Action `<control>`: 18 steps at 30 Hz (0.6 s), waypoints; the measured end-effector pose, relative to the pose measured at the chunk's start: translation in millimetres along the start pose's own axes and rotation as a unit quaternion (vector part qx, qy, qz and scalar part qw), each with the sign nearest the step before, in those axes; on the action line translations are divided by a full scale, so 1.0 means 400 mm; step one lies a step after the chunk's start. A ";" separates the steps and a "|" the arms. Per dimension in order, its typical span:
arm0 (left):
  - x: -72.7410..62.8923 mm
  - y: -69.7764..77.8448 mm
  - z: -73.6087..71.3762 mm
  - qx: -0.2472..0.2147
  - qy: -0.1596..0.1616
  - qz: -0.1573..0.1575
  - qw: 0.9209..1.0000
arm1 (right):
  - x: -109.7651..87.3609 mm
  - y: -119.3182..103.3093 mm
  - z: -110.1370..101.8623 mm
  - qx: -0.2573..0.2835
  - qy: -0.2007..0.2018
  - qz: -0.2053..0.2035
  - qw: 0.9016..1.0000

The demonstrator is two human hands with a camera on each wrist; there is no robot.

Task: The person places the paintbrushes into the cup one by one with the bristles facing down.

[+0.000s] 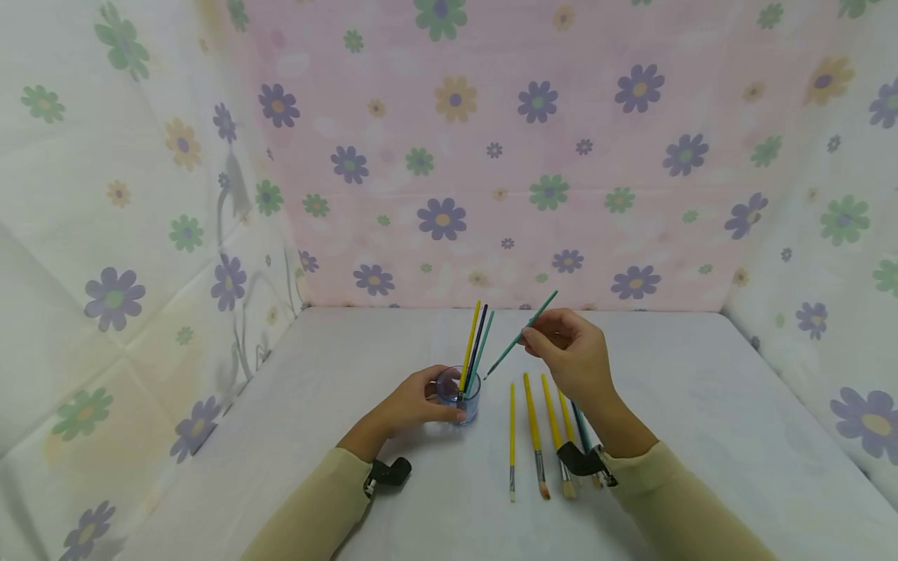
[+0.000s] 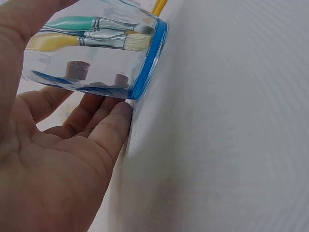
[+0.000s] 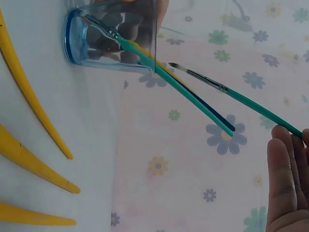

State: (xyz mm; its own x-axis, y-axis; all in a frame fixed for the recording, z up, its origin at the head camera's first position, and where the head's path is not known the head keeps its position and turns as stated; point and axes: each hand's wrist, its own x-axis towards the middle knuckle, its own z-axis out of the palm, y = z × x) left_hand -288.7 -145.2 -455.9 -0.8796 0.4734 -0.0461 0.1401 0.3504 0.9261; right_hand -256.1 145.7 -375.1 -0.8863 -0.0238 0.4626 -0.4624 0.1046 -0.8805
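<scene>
My left hand [image 1: 407, 403] holds a clear blue-tinted glass [image 1: 472, 409], thumb and fingers curled around its side. Three paintbrushes stand in the glass, bristles down: a yellow one [image 1: 471, 336], a dark blue one [image 1: 482, 327] and a green one [image 1: 487, 340]. Through the glass wall, the left wrist view shows pale bristles [image 2: 137, 42] near its base. A thin green paintbrush [image 1: 510, 349] is pinched between the thumb and fingers of my right hand [image 1: 577, 354]. It slants, with its dark bristle tip [image 3: 175, 65] low and just outside the glass rim, right of the standing brushes.
Several yellow-handled paintbrushes [image 1: 534, 417] lie in a row on the white table [image 1: 393, 335], right of the glass, bristles towards me. A dark teal brush [image 1: 580, 425] lies partly hidden under my right wrist. Flower-patterned cloth [image 1: 491, 171] hangs behind and at both sides.
</scene>
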 end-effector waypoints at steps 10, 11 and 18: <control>0.001 -0.001 -0.001 -0.003 -0.003 0.002 1.000 | -0.016 0.027 0.050 -0.041 -0.021 -0.001 0.999; 0.001 -0.002 -0.001 -0.003 -0.004 0.002 1.000 | -0.017 0.030 0.053 -0.045 -0.023 -0.001 0.999; 0.005 -0.011 -0.004 -0.003 -0.004 0.004 1.000 | -0.028 0.046 0.076 -0.082 -0.036 0.016 0.996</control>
State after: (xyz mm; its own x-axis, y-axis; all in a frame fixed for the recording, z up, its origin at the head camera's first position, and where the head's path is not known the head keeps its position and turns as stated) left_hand -291.8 -147.1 -459.6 -0.8748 0.4827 -0.0420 0.1439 0.3417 0.9287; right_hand -255.6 117.7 -399.7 -0.9032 -0.0890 0.4200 -0.4278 0.2674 -0.8634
